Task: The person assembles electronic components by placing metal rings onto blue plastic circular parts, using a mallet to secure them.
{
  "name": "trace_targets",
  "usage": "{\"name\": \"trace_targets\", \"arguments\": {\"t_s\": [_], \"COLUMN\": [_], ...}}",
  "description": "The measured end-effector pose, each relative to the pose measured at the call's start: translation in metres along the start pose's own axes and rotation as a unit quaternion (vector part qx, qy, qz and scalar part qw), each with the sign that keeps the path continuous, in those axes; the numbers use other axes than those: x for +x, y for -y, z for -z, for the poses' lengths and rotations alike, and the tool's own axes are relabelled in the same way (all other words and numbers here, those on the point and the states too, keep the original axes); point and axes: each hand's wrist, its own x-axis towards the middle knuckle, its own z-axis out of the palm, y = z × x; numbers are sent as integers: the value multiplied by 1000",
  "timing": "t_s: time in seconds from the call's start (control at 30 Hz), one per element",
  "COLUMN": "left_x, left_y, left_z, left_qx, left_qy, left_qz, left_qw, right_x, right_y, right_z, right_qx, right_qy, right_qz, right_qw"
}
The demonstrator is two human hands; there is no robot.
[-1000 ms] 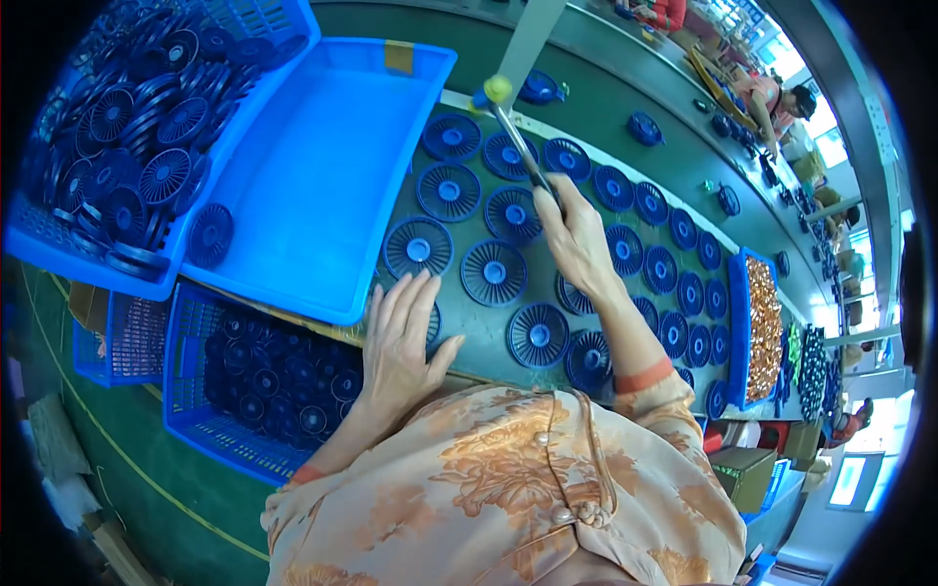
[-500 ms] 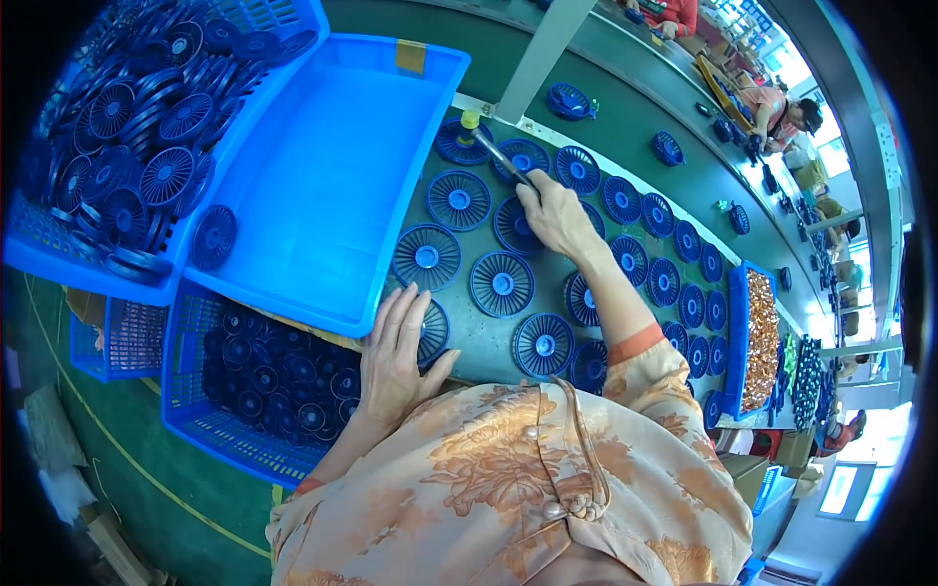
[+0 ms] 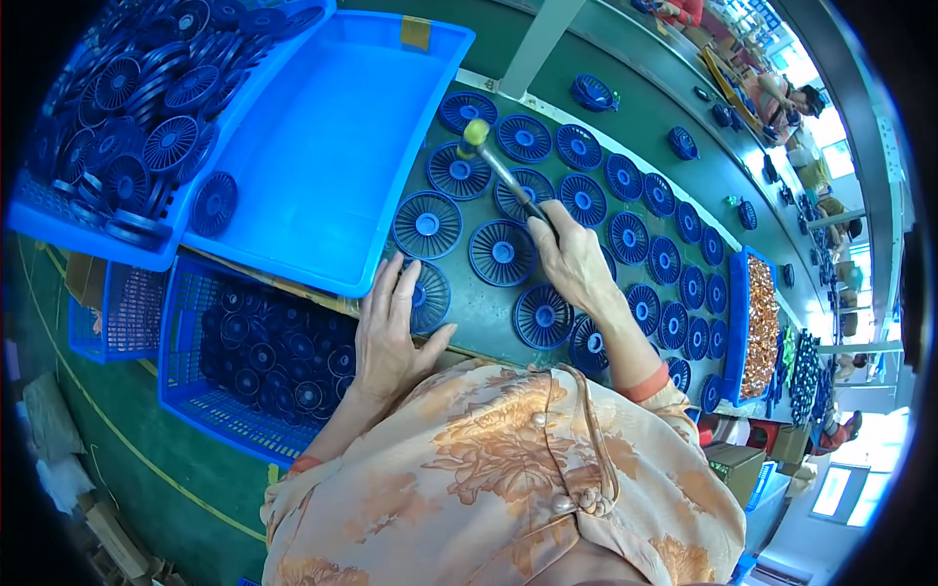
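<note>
My right hand (image 3: 578,256) is wrapped round the dark handle of a small hammer (image 3: 504,176) with a metal shaft and a yellowish head. The hammer's head is over the rim of a round dark-blue slotted plastic cover (image 3: 457,174); whether it touches cannot be told. With fingers stretched out, my left hand (image 3: 389,327) lies by the corner of the bright blue tray (image 3: 293,146). Its fingertips reach the edge of another blue cover (image 3: 431,301), partly hidden by the hand. Several more such covers lie in rows on the green worktable (image 3: 467,327).
Heaped covers fill a blue crate (image 3: 98,220) at upper left and a lower basket (image 3: 220,425). At right stands a blue bin (image 3: 740,332) of copper-coloured small parts. A metal post (image 3: 539,44) rises at the table's far edge. Beyond, a conveyor (image 3: 645,112) carries blue parts past other people.
The hammer's head has come from the farthest left cover to the one nearer me. My right hand has drawn back slightly to the right. My left hand stays by the tray corner.
</note>
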Motion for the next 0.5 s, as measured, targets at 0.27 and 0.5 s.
{"name": "trace_targets", "arguments": {"t_s": [0.27, 0.5], "left_x": [-6, -6], "left_y": [-8, -6], "left_z": [0, -2], "left_qx": [-12, -5], "left_qy": [-37, -59], "left_qz": [43, 33], "left_qw": [998, 998], "right_x": [-6, -51], "right_y": [-5, 8], "right_z": [-5, -20], "right_qx": [-35, -81], "right_qy": [-8, 91], "right_qz": [23, 24], "right_qw": [999, 992]}}
